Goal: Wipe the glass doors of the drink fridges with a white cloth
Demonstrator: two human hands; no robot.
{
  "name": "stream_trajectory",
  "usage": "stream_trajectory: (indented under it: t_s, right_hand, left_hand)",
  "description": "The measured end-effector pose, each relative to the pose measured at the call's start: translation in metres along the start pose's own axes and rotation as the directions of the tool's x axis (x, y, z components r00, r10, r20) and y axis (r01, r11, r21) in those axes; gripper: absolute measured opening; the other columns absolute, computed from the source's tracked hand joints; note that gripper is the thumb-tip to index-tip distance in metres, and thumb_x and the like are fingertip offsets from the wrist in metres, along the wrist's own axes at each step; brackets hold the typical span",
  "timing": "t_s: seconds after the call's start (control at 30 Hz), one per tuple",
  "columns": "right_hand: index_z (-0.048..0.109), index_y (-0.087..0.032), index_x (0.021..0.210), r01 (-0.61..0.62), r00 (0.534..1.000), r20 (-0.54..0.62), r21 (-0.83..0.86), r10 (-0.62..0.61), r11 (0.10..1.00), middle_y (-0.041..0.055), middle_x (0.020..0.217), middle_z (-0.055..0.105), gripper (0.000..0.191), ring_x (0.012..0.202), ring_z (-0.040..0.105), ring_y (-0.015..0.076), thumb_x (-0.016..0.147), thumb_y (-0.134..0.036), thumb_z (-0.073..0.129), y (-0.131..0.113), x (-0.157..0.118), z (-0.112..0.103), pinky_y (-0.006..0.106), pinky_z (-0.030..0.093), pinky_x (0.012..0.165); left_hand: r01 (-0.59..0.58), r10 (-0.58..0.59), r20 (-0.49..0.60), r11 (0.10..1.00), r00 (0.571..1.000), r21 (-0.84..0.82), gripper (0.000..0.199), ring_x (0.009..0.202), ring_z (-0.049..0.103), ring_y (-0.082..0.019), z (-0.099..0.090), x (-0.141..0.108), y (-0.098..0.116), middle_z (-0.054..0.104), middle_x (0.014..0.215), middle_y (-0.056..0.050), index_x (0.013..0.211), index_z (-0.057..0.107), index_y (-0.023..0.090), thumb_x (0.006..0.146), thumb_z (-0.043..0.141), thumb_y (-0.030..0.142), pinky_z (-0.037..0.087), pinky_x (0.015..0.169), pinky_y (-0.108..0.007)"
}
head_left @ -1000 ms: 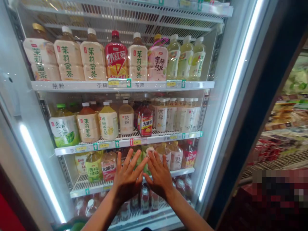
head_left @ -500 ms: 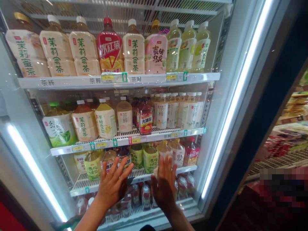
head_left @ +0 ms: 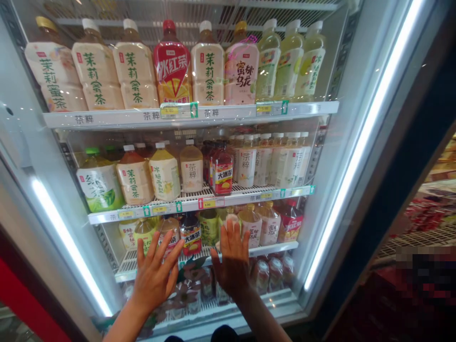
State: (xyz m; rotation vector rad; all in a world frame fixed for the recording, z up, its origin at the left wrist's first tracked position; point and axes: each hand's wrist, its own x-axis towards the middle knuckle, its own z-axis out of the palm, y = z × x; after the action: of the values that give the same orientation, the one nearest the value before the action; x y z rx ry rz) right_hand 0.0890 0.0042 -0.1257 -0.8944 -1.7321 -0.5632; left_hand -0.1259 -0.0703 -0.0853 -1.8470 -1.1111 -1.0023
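My left hand (head_left: 156,268) is raised with fingers spread and nothing in it. It partly covers a green tea bottle (head_left: 144,230) and an amber tea bottle (head_left: 168,232) on the lower shelf. Just right of its fingertips stands a dark iced tea bottle (head_left: 190,237). My right hand (head_left: 233,256), also held up flat and holding nothing, is in front of a green-labelled bottle (head_left: 228,214) and hides most of it. Pale pink-labelled bottles (head_left: 270,223) stand to its right. Faint reflections suggest glass before the shelves; whether my palms touch it I cannot tell.
Large tea bottles (head_left: 135,71) line the top shelf (head_left: 117,118). The middle shelf (head_left: 245,198) bears smaller bottles (head_left: 295,161) and price tags. Wrapped packs of drinks (head_left: 261,275) sit at the bottom. Bright light strips (head_left: 363,142) flank the cooler, with red packets (head_left: 409,213) on a rack at right.
The view has shifted, so the shelves appear further right. Both hands have moved left across the lower-shelf bottles, uncovering the dark iced tea bottle and a pink-labelled one. Both remain open.
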Motion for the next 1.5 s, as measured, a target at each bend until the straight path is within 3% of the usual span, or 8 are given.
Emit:
stream_trajectory:
  t_s: [0.13,0.37,0.53,0.6,0.8,1.07,1.3,1.5]
  right_hand:
    - [0.005,-0.009,0.167,-0.008,0.998,-0.059,0.019,0.009,1.000,0.0180,0.171,0.021,0.081,0.160,0.015,0.0376,0.101,-0.025,0.048,-0.010,0.042,-0.004,0.072,0.022,0.126]
    - [0.014,-0.011,0.167,0.049,0.991,0.120,0.064,-0.057,0.997,0.0181,0.166,0.036,0.075,0.157,0.029,0.0349,0.102,-0.032,0.045,-0.038,-0.030,0.006,0.064,0.044,0.118]
    - [0.007,-0.010,0.167,0.068,0.998,-0.020,0.070,-0.066,0.995,0.0202,0.166,0.035,0.076,0.160,0.022,0.0361,0.103,-0.029,0.044,-0.056,0.047,0.006,0.069,0.030,0.123]
    - [0.007,-0.009,0.167,0.058,0.998,-0.026,0.069,-0.056,0.996,0.0202,0.166,0.036,0.078,0.159,0.023,0.0367,0.102,-0.027,0.046,-0.062,0.054,0.008,0.070,0.029,0.123]
    - [0.021,-0.013,0.166,0.093,0.995,0.038,0.080,-0.096,0.992,0.0150,0.161,0.047,0.070,0.156,0.034,0.0311,0.101,-0.023,0.044,-0.072,-0.028,0.021,0.061,0.035,0.125]
    - [0.017,-0.008,0.165,0.111,0.994,-0.021,0.061,-0.110,0.992,0.0198,0.163,0.042,0.070,0.157,0.030,0.0343,0.103,-0.024,0.044,-0.078,0.039,0.021,0.065,0.024,0.127]
    - [0.024,-0.006,0.164,0.192,0.979,0.050,0.064,-0.195,0.979,0.0176,0.159,0.049,0.069,0.158,0.028,0.0308,0.100,-0.019,0.048,-0.070,-0.037,0.024,0.057,0.021,0.130]
    - [0.010,-0.011,0.167,0.058,0.992,-0.116,0.031,-0.054,0.998,0.0173,0.168,0.031,0.078,0.160,0.022,0.0352,0.102,-0.025,0.050,-0.060,0.061,0.016,0.066,0.020,0.127]
  left_hand:
    - [0.045,-0.043,-0.058,0.999,0.997,0.029,0.074,0.162,0.016,-0.027,-0.004,0.008,-0.004,0.026,0.172,0.003,0.157,0.040,0.036,0.089,0.066,0.017,0.000,0.134,-0.057]
    - [0.135,-0.131,-0.073,0.990,0.989,0.047,0.076,0.162,0.016,-0.031,-0.013,-0.006,-0.008,0.027,0.172,0.001,0.156,0.041,0.037,0.088,0.069,0.017,0.002,0.133,-0.061]
    - [0.176,-0.169,-0.101,0.983,0.980,0.061,0.077,0.162,0.016,-0.031,-0.015,-0.007,-0.010,0.026,0.172,0.000,0.157,0.040,0.037,0.088,0.068,0.015,0.003,0.132,-0.062]
    - [0.202,-0.197,-0.084,0.978,0.977,0.060,0.077,0.162,0.017,-0.031,-0.014,-0.009,-0.009,0.027,0.172,-0.001,0.157,0.039,0.038,0.089,0.068,0.015,0.003,0.132,-0.062]
    - [0.238,-0.237,-0.027,0.967,0.971,0.090,0.078,0.161,0.018,-0.031,-0.010,-0.033,-0.004,0.028,0.171,-0.005,0.159,0.037,0.036,0.090,0.066,0.016,0.006,0.132,-0.063]
    - [0.258,-0.262,0.011,0.957,0.965,0.132,0.084,0.162,0.016,-0.030,-0.006,-0.045,0.001,0.024,0.173,-0.005,0.161,0.029,0.037,0.090,0.068,0.018,0.006,0.132,-0.061]
    - [0.257,-0.260,0.018,0.961,0.965,0.105,0.081,0.162,0.017,-0.031,-0.010,-0.043,0.004,0.026,0.172,-0.004,0.160,0.032,0.036,0.090,0.069,0.018,0.007,0.132,-0.060]
    - [0.313,-0.309,-0.059,0.946,0.949,0.078,0.082,0.163,0.010,-0.031,-0.006,-0.036,0.009,0.015,0.175,-0.002,0.160,0.031,0.038,0.090,0.068,0.016,0.003,0.133,-0.058]
